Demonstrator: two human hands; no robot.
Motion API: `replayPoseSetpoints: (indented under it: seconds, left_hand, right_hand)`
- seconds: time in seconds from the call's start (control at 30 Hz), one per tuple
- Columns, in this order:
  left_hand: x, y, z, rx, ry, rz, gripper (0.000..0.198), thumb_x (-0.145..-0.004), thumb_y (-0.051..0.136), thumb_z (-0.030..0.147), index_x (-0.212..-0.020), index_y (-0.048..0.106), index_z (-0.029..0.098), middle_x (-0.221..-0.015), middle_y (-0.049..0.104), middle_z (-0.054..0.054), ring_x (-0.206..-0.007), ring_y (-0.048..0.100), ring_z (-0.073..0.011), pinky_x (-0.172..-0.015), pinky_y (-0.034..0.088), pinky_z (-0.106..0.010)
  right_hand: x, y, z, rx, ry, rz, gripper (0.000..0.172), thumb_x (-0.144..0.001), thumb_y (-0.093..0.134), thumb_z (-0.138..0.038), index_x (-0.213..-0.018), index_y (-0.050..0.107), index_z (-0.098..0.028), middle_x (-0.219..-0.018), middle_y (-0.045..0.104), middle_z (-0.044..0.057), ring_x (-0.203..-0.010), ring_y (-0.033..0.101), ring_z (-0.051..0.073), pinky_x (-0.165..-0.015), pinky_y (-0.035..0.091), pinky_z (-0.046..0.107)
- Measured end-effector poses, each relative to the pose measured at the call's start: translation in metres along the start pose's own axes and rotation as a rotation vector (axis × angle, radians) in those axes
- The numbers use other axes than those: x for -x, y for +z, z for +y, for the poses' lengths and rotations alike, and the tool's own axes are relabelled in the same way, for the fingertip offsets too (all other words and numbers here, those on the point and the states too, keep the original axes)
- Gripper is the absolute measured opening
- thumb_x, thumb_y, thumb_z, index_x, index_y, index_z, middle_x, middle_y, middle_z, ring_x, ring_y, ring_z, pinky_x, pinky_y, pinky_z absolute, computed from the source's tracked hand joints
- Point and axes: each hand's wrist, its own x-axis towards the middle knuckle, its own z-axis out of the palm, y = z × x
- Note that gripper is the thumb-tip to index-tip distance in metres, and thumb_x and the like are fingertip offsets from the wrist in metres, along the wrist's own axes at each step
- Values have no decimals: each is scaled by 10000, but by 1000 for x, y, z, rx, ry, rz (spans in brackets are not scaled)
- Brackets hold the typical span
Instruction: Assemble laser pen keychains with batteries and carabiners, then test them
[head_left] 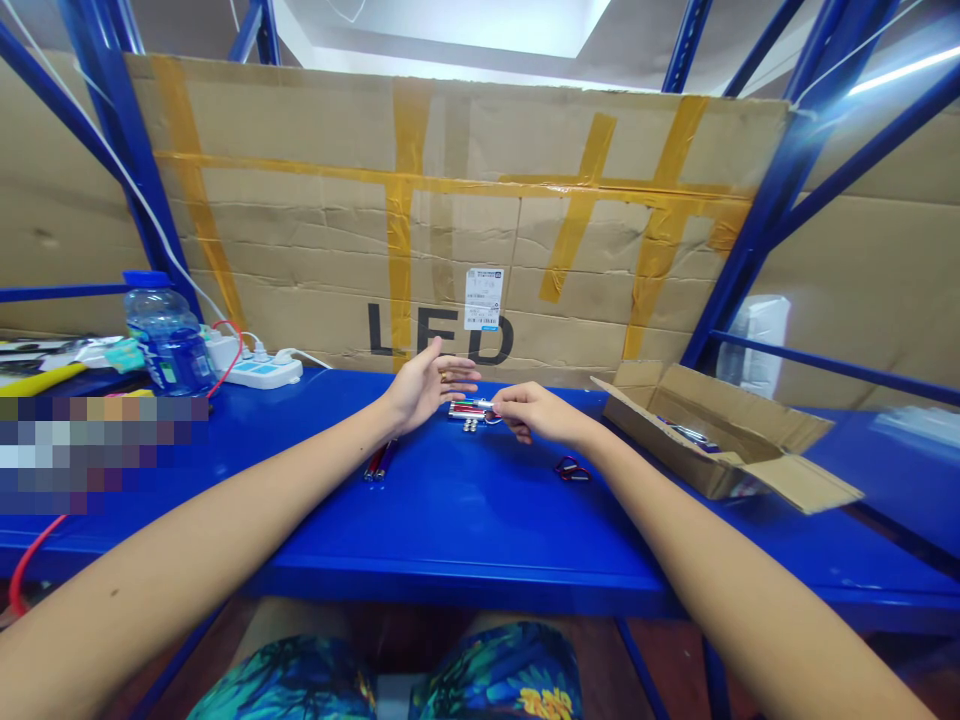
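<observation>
My left hand (435,385) is held palm inward above the blue table, its fingers stretched out. A small gold-coloured item (445,377) shows against those fingers; I cannot tell if it is a ring. My right hand (529,412) pinches the end of a slim silver pen-like tube (484,404). Under it lie more slim tubes, red and silver (466,412), close together. Several small silver button cells (470,426) sit in a cluster just in front. Dark red tubes (377,462) lie by my left wrist. Near my right forearm is a small red and black looped item (572,469).
An open cardboard box (720,430) with small items inside stands at the right. At the left are a bottle with blue liquid (166,340) and a white power strip (262,368). A large cardboard panel (322,240) closes the back, between blue rack posts (765,210).
</observation>
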Motion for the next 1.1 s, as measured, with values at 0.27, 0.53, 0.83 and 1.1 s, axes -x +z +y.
replayPoseSetpoints:
  seconds: [0.27, 0.53, 0.83, 1.1]
  left_hand:
    - [0, 0, 2, 33, -8, -7, 688, -860, 367, 705, -1039, 680, 120, -1093, 696, -162, -1066, 617, -310, -946, 431, -433]
    - [-1, -3, 1, 30, -4, -2, 718, -842, 376, 717, -1081, 665, 104, -1161, 667, -200, -1129, 588, -344, -973, 422, -457]
    - [-1, -2, 2, -1, -8, -23, 760, -824, 351, 752, -1108, 660, 118, -1162, 669, -193, -1140, 579, -351, -959, 434, -459]
    - [1, 0, 2, 31, -11, -24, 714, -841, 375, 722, -1060, 668, 109, -1130, 675, -194, -1123, 584, -343, -958, 423, -452]
  right_hand:
    - [1, -1, -3, 18, -15, 19, 286, -871, 524, -333, -634, 434, -201, -494, 368, -63, -427, 352, 84, -432, 357, 237]
    - [1, -3, -2, 56, -22, 11, 247, -866, 531, -342, -675, 487, -191, -507, 411, -56, -424, 389, 86, -445, 368, 245]
    - [2, -3, -2, 128, -46, 31, 257, -857, 542, -369, -681, 511, -184, -532, 424, -46, -450, 436, 94, -441, 333, 244]
    - [2, -1, -4, 120, -14, 31, 244, -860, 534, -372, -710, 529, -179, -519, 446, -48, -422, 436, 96, -445, 350, 252]
